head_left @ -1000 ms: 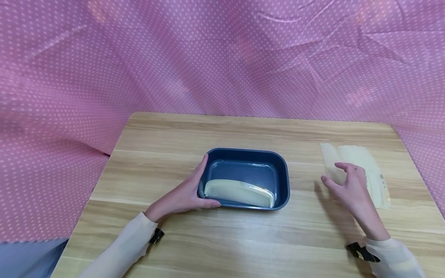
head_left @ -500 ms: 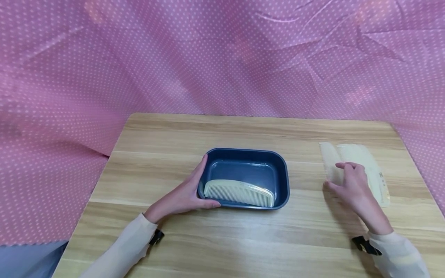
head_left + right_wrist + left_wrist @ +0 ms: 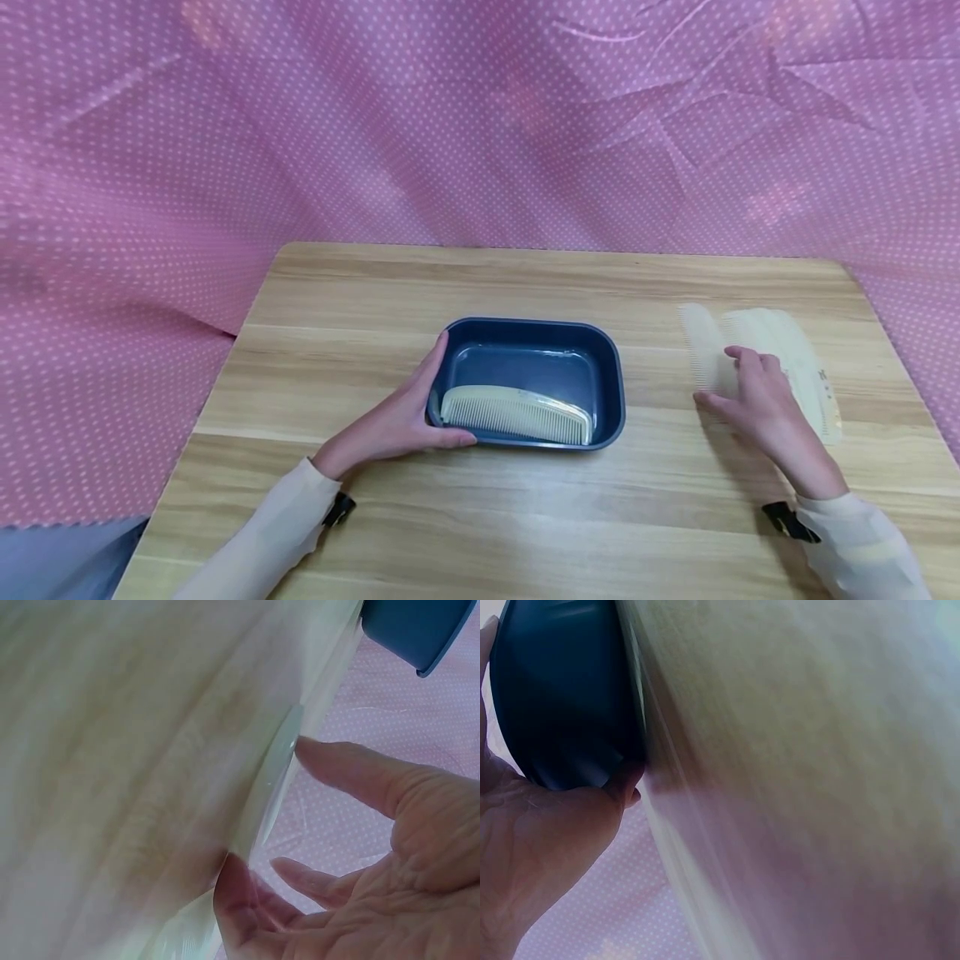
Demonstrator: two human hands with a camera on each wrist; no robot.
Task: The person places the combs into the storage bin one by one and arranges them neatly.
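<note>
My left hand [image 3: 401, 425] holds the left end of a dark blue rectangular tray [image 3: 525, 364], thumb along the front rim and fingers around the side. Inside the tray, a cream comb [image 3: 517, 414] lies along the front wall, teeth facing the front. At the right of the table, my right hand [image 3: 768, 417] pinches a pale comb [image 3: 701, 337] between thumb and fingers. In the right wrist view, the thumb and a finger meet this comb [image 3: 274, 780] at opposite edges. More pale combs [image 3: 783, 342] overlap just right of it, partly hidden under the hand.
The wooden table [image 3: 375, 292] has its far edge against a pink dotted cloth [image 3: 480, 125] that hangs behind and at both sides. Black straps [image 3: 791, 522] sit at both wrists. Bluish fabric [image 3: 67, 558] shows at the lower left.
My right hand has come down onto the leftmost comb, thumb and fingers closing on it. That comb has shifted slightly left, away from the others. Left hand and tray stay put.
</note>
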